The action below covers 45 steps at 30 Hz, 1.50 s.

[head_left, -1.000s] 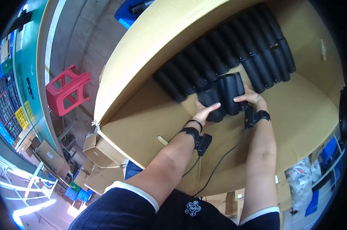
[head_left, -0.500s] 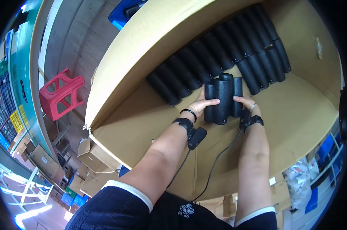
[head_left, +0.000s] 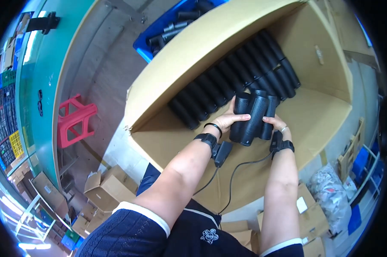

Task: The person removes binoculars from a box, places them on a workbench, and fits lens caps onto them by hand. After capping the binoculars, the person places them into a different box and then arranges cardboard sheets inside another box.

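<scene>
Between my two hands is a bunch of several black cylinders (head_left: 255, 120) with a finely dimpled surface. My left hand (head_left: 229, 118) is closed on the bunch's left side, its thumb lying across the front. From the right, my right hand (head_left: 278, 123) grips the same bunch, and most of its fingers are hidden behind. The held cylinders stand roughly upright, leaning a little, above the inside of a large cardboard box (head_left: 311, 109). Just beyond them, packed rows of like black cylinders (head_left: 222, 81) lie side by side along the box's far wall.
At the upper left, a blue crate (head_left: 143, 50) holds dark parts. A red plastic stool (head_left: 75, 122) stands beside a green-topped table (head_left: 48, 81). Smaller cartons (head_left: 110, 190) sit at lower left, and a clear plastic bag (head_left: 330, 186) lies at right. Cables hang from both wrist devices.
My view has shifted, bringing more of the blue crate and floor into sight. The held cylinders tilt slightly more to the right and sit closer to the packed rows. Both hands keep their grip.
</scene>
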### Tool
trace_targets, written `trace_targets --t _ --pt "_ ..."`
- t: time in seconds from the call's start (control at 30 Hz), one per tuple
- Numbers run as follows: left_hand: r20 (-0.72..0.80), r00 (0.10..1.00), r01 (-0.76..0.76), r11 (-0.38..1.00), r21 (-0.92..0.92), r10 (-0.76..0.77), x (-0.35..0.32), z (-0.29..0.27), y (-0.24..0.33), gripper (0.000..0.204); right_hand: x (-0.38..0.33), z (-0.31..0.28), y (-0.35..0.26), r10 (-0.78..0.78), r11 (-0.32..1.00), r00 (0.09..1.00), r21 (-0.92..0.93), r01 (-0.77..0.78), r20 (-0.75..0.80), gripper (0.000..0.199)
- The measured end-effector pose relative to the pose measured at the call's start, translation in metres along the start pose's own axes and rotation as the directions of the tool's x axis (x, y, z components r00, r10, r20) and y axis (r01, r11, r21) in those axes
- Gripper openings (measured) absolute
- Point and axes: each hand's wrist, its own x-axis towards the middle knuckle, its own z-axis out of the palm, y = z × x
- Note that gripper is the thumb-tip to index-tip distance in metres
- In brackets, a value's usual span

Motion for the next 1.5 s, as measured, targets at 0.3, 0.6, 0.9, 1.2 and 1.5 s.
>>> trace_targets --t 0.3,0.6,0.9,1.2,1.5 --pt "0.045 0.998 -0.049 0.986 0.158 0.042 -0.097 0.078 0.093 0.124 -0.132 0.111 -0.074 -0.248 0.945 0.964 0.196 0.262 -0.091 0.062" --pt "0.202 0.979 -0.090 0.966 0.243 0.041 -0.190 0.083 0.110 0.099 -0.207 0.174 -0.004 -0.322 0.866 0.910 0.307 0.395 -0.263 0.056" --pt "0.222 0.974 0.000 0.973 0.231 -0.053 -0.278 0.074 0.154 0.100 -0.227 0.236 0.014 -0.252 0.856 0.945 0.408 0.318 -0.209 0.054" --pt "0.285 0.957 -0.093 0.990 0.102 0.060 -0.325 0.094 0.234 0.113 -0.290 0.324 -0.092 -0.303 0.884 0.913 0.277 0.377 -0.275 0.042" --pt "0.081 0.992 -0.086 0.993 -0.080 0.093 -0.470 -0.031 0.341 0.096 -0.200 0.511 -0.159 -0.175 0.972 0.980 0.139 0.187 -0.095 0.040"
